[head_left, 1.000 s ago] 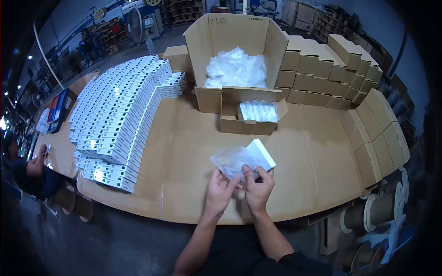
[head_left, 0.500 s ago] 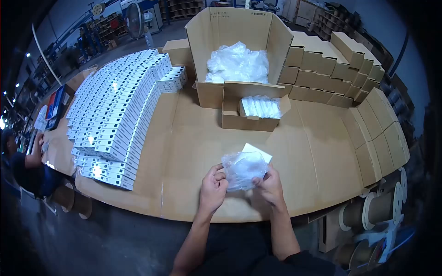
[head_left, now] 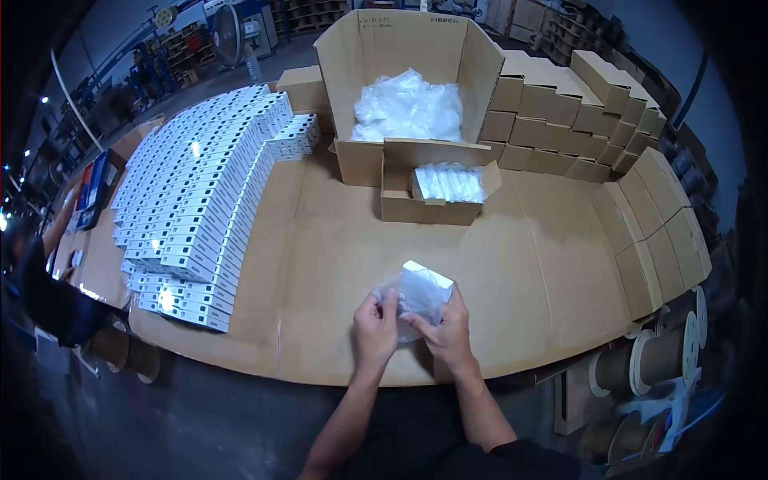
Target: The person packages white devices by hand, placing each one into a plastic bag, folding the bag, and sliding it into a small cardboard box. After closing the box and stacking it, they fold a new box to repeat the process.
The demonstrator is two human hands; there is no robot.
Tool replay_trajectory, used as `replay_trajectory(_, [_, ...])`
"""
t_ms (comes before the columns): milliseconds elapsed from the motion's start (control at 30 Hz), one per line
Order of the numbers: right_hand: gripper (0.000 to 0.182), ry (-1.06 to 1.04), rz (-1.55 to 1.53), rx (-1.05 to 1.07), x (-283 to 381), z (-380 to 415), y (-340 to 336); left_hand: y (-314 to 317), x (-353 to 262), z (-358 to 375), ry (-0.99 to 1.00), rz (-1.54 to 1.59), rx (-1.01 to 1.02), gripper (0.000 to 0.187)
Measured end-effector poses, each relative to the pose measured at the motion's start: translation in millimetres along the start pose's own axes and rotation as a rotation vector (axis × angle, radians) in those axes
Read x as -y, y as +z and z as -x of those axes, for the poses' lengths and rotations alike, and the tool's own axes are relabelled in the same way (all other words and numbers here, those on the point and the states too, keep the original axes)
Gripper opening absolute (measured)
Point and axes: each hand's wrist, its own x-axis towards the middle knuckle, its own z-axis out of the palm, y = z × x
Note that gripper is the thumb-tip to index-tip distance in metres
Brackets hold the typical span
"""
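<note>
A small white box (head_left: 432,276) sits partly inside a clear plastic bag (head_left: 418,300), above the near part of the table. My left hand (head_left: 376,330) is closed on the left edge of the bag, thumb up against the fingers. On the other side, my right hand (head_left: 448,332) grips the box through or beside the film, its thumb lying across the front. The box's upper end sticks out past the bag. Beyond my hands stands an open carton (head_left: 432,212) holding a row of bagged white boxes (head_left: 450,184).
Stacked white boxes (head_left: 192,192) cover the table's left. A large carton (head_left: 400,48) of clear bags (head_left: 412,108) stands at the back. Brown cartons (head_left: 552,104) line the back right and right edge (head_left: 660,232). Another person (head_left: 48,272) is at far left; cable spools (head_left: 668,360) stand below right.
The box has turned more upright and moved slightly left, with the bag drawn around its lower part. My right hand has shifted left, closer to my left. The person at far left has moved.
</note>
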Motion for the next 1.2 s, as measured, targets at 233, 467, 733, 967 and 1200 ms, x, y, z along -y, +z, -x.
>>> replay_trajectory(233, [0.041, 0.195, -0.187, 0.023, 1, 11, 1, -8, -7, -14, 0.075, -0.402, -0.276, 0.052])
replay_trajectory(467, [0.028, 0.224, -0.218, -0.052, 3, 14, -4, -9, -14, -5, 0.496, -0.359, -0.306, 0.044])
replay_trajectory(733, [0.017, 0.118, -0.058, -0.020, 10, 9, -8, -15, -40, -19, 0.620, -0.648, -0.027, 0.018])
replay_trajectory(967, [0.028, 0.206, -0.204, -0.002, -4, 18, -15, -12, -45, -38, 0.530, -0.351, -0.287, 0.030])
replay_trajectory(1200, [0.021, 0.289, -0.184, 0.053, 3, 13, -13, -11, -51, -35, 0.498, -0.334, -0.215, 0.040])
